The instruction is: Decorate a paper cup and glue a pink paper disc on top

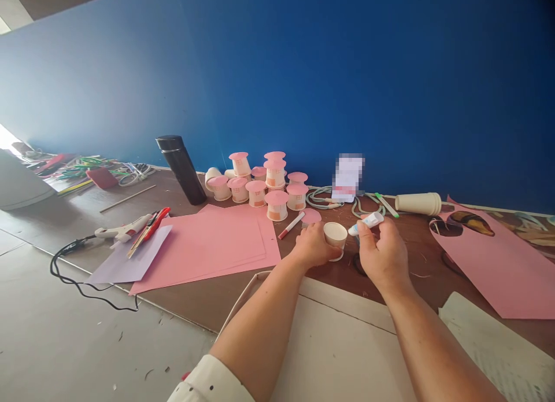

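A white paper cup (335,233) stands on the brown tabletop, base upward, with my left hand (313,244) wrapped round its left side. My right hand (385,254) grips a small white glue bottle (366,223). The bottle is tilted, and its tip points at the cup's upper edge; whether the two touch I cannot tell. Just behind my left hand lie a pink paper disc (311,217) and a white marker with a red cap (291,225). Beyond them stands a cluster of cups with pink disc tops (276,205), some stacked.
Pink sheets (208,240) lie to the left, with a glue gun (124,228) and red cutter (152,225) beside them. A black flask (182,170) stands behind. Stacked cups (418,203) lie on their side at right, near a cut pink sheet (507,257). A blue panel (303,72) rises behind.
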Action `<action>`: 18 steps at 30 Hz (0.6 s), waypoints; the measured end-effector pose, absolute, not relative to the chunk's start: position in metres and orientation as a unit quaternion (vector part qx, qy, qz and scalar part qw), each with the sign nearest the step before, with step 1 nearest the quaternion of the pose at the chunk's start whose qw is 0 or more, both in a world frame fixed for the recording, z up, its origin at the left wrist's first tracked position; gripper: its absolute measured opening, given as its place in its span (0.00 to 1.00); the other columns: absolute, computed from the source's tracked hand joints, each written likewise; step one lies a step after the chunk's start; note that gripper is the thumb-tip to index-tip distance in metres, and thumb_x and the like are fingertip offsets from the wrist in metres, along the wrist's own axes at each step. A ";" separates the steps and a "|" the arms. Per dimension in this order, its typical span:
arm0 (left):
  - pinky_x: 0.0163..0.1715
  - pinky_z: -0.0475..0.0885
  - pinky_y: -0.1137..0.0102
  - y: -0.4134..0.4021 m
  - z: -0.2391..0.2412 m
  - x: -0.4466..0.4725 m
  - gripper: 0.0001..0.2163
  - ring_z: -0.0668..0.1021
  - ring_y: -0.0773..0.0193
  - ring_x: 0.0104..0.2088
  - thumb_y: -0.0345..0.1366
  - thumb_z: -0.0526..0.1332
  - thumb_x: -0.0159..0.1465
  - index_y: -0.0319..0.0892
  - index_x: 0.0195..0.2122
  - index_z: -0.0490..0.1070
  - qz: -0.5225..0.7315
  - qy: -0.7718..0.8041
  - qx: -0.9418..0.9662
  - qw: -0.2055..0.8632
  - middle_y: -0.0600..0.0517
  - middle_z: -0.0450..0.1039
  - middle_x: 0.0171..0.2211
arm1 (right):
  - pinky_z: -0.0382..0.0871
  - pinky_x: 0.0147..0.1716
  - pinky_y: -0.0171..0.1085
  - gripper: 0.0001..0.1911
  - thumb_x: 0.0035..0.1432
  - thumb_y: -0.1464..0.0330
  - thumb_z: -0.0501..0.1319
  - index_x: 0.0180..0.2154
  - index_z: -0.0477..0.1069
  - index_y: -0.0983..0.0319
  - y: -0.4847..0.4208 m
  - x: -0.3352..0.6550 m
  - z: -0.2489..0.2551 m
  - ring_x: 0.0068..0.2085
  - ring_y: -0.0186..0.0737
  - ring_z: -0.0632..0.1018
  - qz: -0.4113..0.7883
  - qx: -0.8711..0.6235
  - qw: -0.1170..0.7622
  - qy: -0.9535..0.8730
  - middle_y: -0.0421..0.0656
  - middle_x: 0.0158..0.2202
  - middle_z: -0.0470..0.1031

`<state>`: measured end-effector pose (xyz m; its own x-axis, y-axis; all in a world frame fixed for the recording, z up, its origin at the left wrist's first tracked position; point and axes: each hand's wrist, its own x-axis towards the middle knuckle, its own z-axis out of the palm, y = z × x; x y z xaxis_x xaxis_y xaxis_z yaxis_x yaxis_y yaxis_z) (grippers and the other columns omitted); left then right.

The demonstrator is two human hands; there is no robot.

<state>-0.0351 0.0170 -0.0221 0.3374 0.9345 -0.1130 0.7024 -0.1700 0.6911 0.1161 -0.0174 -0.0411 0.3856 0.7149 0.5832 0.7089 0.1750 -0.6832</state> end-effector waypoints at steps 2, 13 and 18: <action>0.53 0.71 0.57 0.017 -0.022 -0.035 0.28 0.73 0.43 0.57 0.44 0.67 0.54 0.40 0.55 0.66 0.172 0.550 0.745 0.337 0.38 0.70 0.58 | 0.72 0.49 0.55 0.16 0.60 0.55 0.57 0.44 0.72 0.58 -0.018 0.116 -0.040 0.47 0.55 0.80 0.015 -0.630 0.529 -0.569 0.53 0.45 0.80; 0.51 0.72 0.58 0.017 -0.023 -0.034 0.27 0.74 0.43 0.57 0.43 0.67 0.53 0.41 0.53 0.66 0.170 0.556 0.741 0.337 0.38 0.71 0.57 | 0.73 0.45 0.51 0.17 0.62 0.54 0.57 0.43 0.72 0.59 -0.021 0.112 -0.037 0.46 0.56 0.80 -0.001 -0.615 0.524 -0.589 0.53 0.45 0.81; 0.52 0.71 0.57 0.017 -0.023 -0.034 0.27 0.73 0.42 0.58 0.44 0.67 0.53 0.42 0.53 0.65 0.170 0.557 0.738 0.340 0.38 0.71 0.58 | 0.73 0.44 0.50 0.20 0.62 0.52 0.57 0.46 0.73 0.60 -0.023 0.110 -0.034 0.46 0.55 0.80 0.035 -0.613 0.502 -0.609 0.54 0.45 0.81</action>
<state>-0.0345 0.0166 -0.0230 0.3219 0.9380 -0.1285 0.7074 -0.1480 0.6912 0.1097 -0.0234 -0.0343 0.2559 0.7817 0.5687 0.7119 0.2455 -0.6579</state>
